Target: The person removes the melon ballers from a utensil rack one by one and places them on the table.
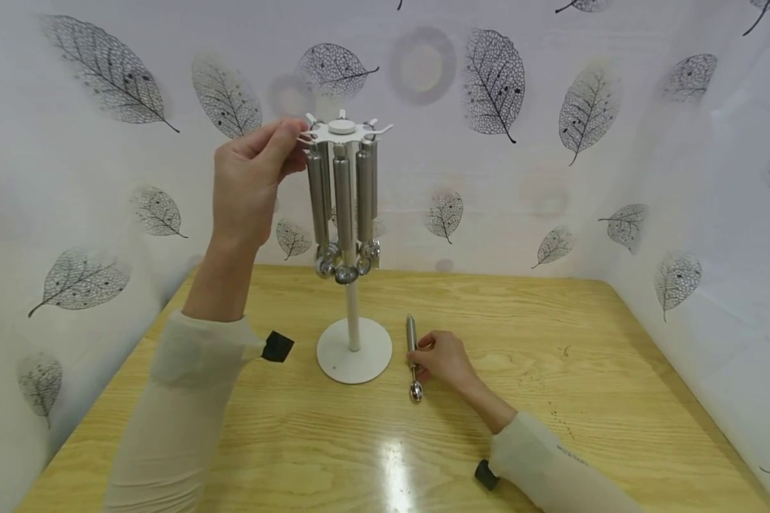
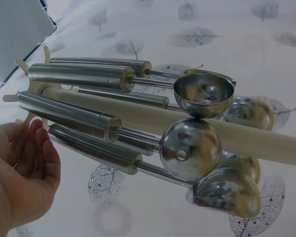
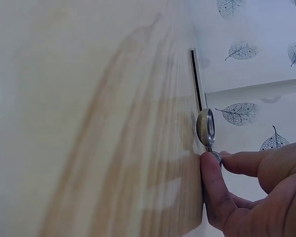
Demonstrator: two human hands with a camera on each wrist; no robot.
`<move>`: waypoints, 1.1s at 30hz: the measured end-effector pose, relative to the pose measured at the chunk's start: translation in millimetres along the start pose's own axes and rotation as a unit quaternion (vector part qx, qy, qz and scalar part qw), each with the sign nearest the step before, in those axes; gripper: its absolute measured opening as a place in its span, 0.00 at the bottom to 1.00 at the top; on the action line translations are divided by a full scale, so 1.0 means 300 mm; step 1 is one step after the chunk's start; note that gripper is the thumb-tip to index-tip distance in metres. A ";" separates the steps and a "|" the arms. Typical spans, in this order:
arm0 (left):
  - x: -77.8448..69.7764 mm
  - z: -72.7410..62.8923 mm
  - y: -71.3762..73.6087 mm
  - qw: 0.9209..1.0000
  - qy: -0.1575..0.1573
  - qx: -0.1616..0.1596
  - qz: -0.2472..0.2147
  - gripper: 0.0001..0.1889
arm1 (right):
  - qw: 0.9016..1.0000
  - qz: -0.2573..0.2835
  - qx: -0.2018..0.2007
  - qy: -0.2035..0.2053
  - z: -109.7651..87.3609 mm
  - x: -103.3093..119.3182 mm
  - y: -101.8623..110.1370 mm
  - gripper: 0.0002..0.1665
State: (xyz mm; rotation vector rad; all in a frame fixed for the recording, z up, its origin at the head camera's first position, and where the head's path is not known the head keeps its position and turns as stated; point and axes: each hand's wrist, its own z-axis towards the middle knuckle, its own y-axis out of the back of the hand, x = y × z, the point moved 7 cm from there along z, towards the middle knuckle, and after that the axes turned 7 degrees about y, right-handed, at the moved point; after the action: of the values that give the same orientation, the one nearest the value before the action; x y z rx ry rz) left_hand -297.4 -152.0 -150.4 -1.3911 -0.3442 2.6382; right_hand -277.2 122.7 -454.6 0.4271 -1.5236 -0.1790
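Observation:
A white stand (image 1: 353,306) rises from a round base, with a hooked ring (image 1: 363,130) at its top. Several steel scoops (image 1: 343,206) hang from the hooks, bowls downward. At the ring's left side, my left hand (image 1: 247,182) pinches one of the hooks between thumb and fingers. The left wrist view shows that hand (image 2: 27,173) close beside the handle tops, the scoop bowls (image 2: 190,148) farther off. Right of the base, a small steel scoop (image 1: 411,331) lies on the table, bowl toward me. My right hand (image 1: 448,360) pinches its handle near the neck.
The wooden table (image 1: 520,335) carries the stand and the loose scoop. Pale cloth (image 1: 385,235) with dark leaf prints encloses the back and sides. A black tab (image 1: 277,347) sticks out from the left sleeve, another black piece (image 1: 485,475) from the right.

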 end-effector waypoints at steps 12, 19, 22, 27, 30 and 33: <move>0.002 0.002 -0.003 1.000 0.003 0.003 0.002 0.08 | 1.000 -0.017 -0.009 0.013 -0.009 0.015 0.041 0.19; -0.004 -0.001 -0.006 1.000 0.015 0.000 -0.005 0.08 | 0.998 -0.034 -0.020 0.055 -0.018 0.095 0.083 0.14; -0.005 -0.001 -0.007 1.000 0.021 0.000 -0.009 0.08 | 0.997 -0.022 -0.022 0.078 -0.022 0.146 0.099 0.14; -0.005 -0.004 -0.006 1.000 0.019 -0.001 0.005 0.08 | 0.992 -0.002 -0.039 0.120 -0.021 0.234 0.125 0.16; 0.000 -0.004 -0.003 0.999 0.034 -0.005 -0.011 0.07 | 0.989 0.014 -0.051 0.136 -0.022 0.288 0.138 0.16; 0.002 -0.003 -0.001 0.999 0.046 -0.010 -0.023 0.07 | 0.986 0.031 -0.059 0.153 -0.024 0.346 0.147 0.16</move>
State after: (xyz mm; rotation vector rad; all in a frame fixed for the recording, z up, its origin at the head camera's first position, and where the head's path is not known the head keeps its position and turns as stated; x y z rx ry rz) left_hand -297.0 -151.4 -151.2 -1.4860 -0.3878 2.5308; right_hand -271.2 125.2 -341.9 0.2969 -1.2162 -0.1464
